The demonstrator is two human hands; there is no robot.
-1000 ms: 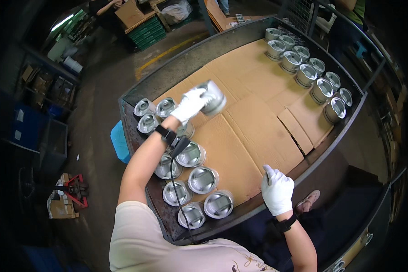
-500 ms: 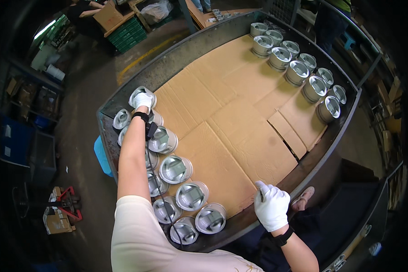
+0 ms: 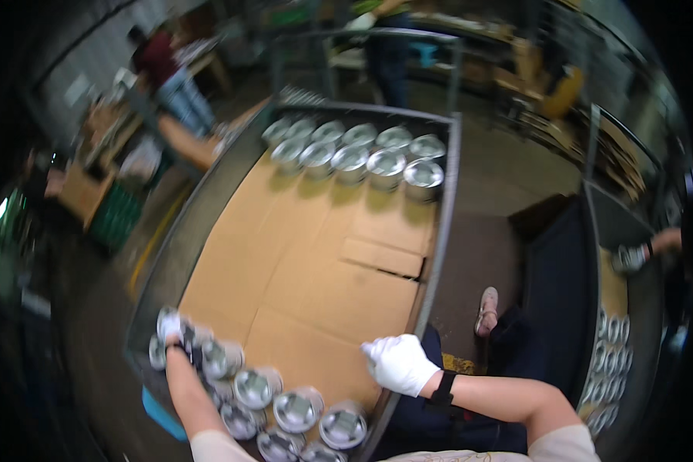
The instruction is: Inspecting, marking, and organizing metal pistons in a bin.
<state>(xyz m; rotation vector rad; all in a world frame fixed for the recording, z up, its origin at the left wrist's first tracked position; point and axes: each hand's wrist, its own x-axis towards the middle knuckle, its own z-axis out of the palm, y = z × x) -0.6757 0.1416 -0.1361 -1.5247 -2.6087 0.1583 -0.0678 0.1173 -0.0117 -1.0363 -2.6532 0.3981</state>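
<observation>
My left hand [image 3: 169, 325], in a white glove, is closed on a metal piston [image 3: 164, 314] at the left corner of the cart; blur hides the fingertips. More silvery pistons [image 3: 298, 408] stand in two rows from that corner along the near side, crowns up. My right hand [image 3: 399, 364], also gloved in white, is over the cardboard near the cart's right rim. Its fingers are curled in, with nothing visible in them. Brown cardboard sheets [image 3: 308, 266] line the cart [image 3: 155, 289].
Two rows of pistons [image 3: 385, 165] stand along the far end. Dark cart walls rise around the cardboard. Right of me, a co-worker's gloved hand [image 3: 630, 259] is at another cart [image 3: 589, 231] holding several pistons. Other people stand beyond, near a green crate [image 3: 115, 214].
My view has swung right, bringing the second cart and the co-worker's hand into sight. My left hand stays at the corner piston. My right hand has moved in over the cardboard.
</observation>
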